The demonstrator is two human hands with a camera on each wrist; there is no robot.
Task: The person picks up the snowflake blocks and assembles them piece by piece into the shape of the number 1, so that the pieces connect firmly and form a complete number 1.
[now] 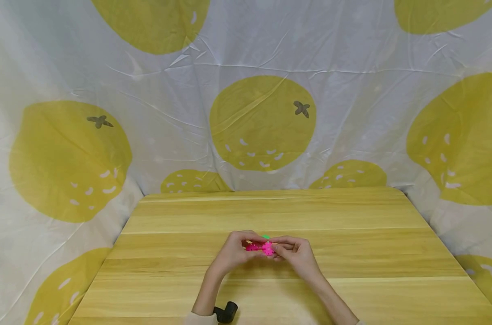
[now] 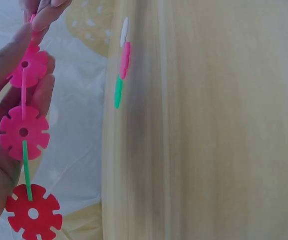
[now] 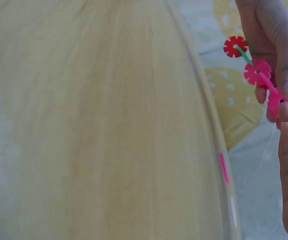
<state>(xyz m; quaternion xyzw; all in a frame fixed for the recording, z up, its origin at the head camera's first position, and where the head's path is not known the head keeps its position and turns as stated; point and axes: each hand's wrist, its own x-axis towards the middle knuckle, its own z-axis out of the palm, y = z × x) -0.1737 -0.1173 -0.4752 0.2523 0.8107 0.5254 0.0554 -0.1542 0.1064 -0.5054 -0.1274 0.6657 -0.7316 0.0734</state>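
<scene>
Both hands hold a chain of slotted plastic snowflake discs above the table. Its red end disc [image 2: 34, 216] joins an edge-on green disc [image 2: 26, 167], then several pink discs [image 2: 24, 132] slotted at right angles to each other. My left hand [image 1: 235, 248] grips the pink part with thumb and fingers, and the red end hangs free past its palm. Opposite it, my right hand [image 1: 296, 253] pinches the pink end of the chain, with its fingertips close to the left thumb. Fingers partly hide that end of the chain in both wrist views.
Loose discs lie flat on the wooden table [image 1: 351, 234]: white [image 2: 124, 32], pink [image 2: 126, 60] and green [image 2: 118, 91], in a row in the left wrist view. A black device [image 1: 227, 312] sits at the left wrist. A lemon-print curtain [image 1: 351, 113] hangs behind the table.
</scene>
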